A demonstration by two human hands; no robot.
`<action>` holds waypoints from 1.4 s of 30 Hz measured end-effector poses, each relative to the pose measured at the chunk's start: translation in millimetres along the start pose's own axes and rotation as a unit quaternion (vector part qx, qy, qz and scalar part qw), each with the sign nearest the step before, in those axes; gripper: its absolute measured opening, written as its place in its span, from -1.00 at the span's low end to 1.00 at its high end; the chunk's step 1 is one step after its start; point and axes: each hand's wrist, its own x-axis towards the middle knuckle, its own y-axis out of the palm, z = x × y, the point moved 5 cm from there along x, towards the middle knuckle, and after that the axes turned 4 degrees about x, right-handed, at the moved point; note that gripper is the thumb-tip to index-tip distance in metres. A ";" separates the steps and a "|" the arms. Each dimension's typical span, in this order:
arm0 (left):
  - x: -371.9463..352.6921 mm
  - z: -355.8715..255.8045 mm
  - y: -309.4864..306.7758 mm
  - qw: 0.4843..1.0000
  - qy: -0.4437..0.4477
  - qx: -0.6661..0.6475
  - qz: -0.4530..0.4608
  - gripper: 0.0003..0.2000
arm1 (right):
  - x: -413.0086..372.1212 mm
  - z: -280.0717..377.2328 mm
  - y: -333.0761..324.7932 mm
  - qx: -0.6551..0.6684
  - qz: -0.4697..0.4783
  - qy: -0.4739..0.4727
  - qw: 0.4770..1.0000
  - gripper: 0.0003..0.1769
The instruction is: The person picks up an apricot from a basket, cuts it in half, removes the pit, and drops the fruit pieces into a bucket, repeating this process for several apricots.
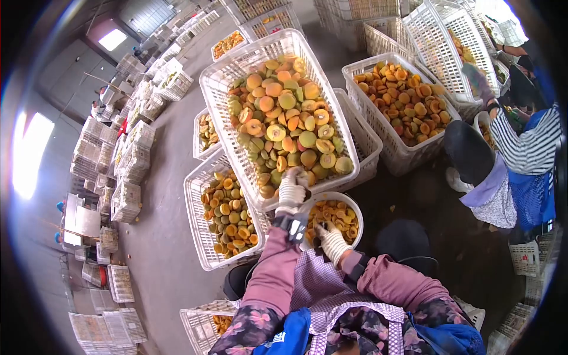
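A white plastic crate [210, 112] full of apricots, whole and halved, orange and green, lies tilted in front of me. At its near edge my left hand [291, 190], in a striped knit glove, has its fingers curled around an apricot among the others. Below, a round white bucket [358, 220] contains orange apricot halves [335, 213]. My right hand [333, 242], also gloved, is closed over the bucket. Something small and dark shows at its fingertips, too small to make out.
Another crate of apricots [228, 216] stands at the left, and a further crate [408, 103] at the right. A co-worker in a striped sleeve [526, 142] sits at the right. Stacked white crates [133, 151] line the left side of the concrete floor [160, 225].
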 end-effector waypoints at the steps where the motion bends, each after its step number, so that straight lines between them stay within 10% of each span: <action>1: -16.8 -45.1 -19.5 0.994 0.102 -0.022 -0.015 -0.74 | -15.7 32.5 4.1 0.014 -0.022 0.033 0.999 -0.59; 2: -39.9 -84.4 -37.9 0.978 0.202 -0.044 -0.028 -0.77 | -12.5 41.9 4.2 -0.008 -0.026 -0.065 0.998 -0.58; 3: -44.9 -44.7 -18.4 0.907 0.009 -0.421 0.014 -0.78 | -2.2 39.4 1.7 -0.137 -0.030 -0.135 0.981 -0.54; 4: -58.9 -26.8 7.3 0.667 -0.188 -0.719 0.045 -0.79 | -1.7 50.0 7.1 -0.267 -0.029 -0.200 0.942 -0.49; 8: -89.0 -25.2 1.0 0.796 -0.190 -0.574 -0.021 -0.75 | -12.6 39.0 15.1 -0.357 0.013 -0.148 0.922 -0.45; 18: -101.8 -1.7 16.4 0.674 -0.292 -0.674 -0.082 -0.67 | -26.9 49.5 22.4 -0.417 0.011 -0.165 0.894 -0.45; 28: -109.9 -4.4 13.9 0.766 -0.173 -0.617 -0.051 -0.72 | -11.6 22.2 22.2 -0.111 0.074 -0.177 0.975 -0.60; 31: -119.6 -14.7 6.6 0.826 -0.037 -0.552 -0.111 -0.80 | -26.8 39.2 24.1 -0.134 0.122 0.008 0.983 -0.55; 35: -116.3 -22.9 -0.8 0.818 -0.134 -0.554 -0.080 -0.75 | -21.2 37.5 20.2 -0.372 0.071 -0.109 0.919 -0.56; 42: -123.1 -35.3 -13.8 0.847 -0.130 -0.512 -0.058 -0.81 | -36.2 46.7 26.4 -0.400 0.072 -0.109 0.907 -0.58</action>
